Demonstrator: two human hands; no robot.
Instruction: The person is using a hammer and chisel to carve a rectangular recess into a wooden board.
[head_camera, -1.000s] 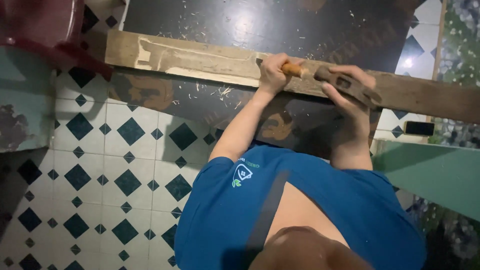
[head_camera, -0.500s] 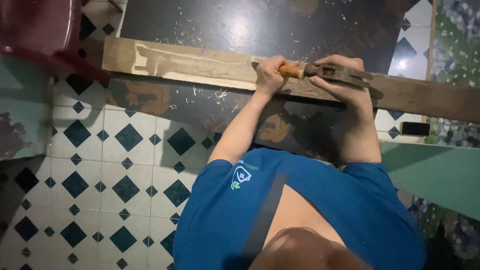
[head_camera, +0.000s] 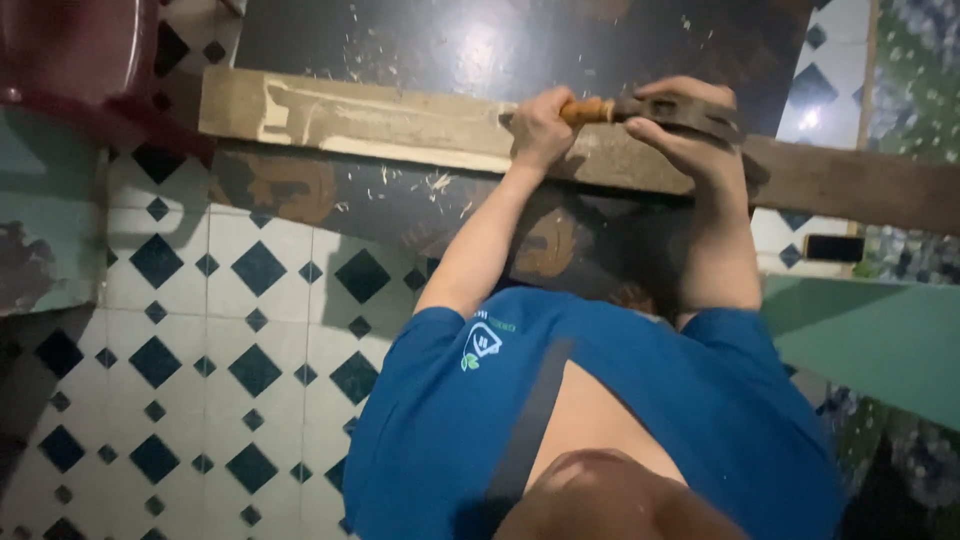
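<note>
Diamond-patterned floor tiles (head_camera: 200, 330) lie nearest, then a dark bench (head_camera: 420, 40) strewn with wood shavings (head_camera: 435, 183). Across it runs a long wooden plank (head_camera: 380, 125), lengthwise left to right; the left hand (head_camera: 540, 130) wraps the orange handle and the right hand (head_camera: 690, 130) presses down on a hand plane (head_camera: 650, 108) lying along the plank. Both hands have slid slightly leftward since a second ago.

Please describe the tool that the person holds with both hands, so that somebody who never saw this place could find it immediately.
Find the long wooden plank lying across the dark surface above the tiled floor. On the plank, the left hand and right hand grip one tool. It alone has a short orange-brown wooden handle and a dark body.
</note>
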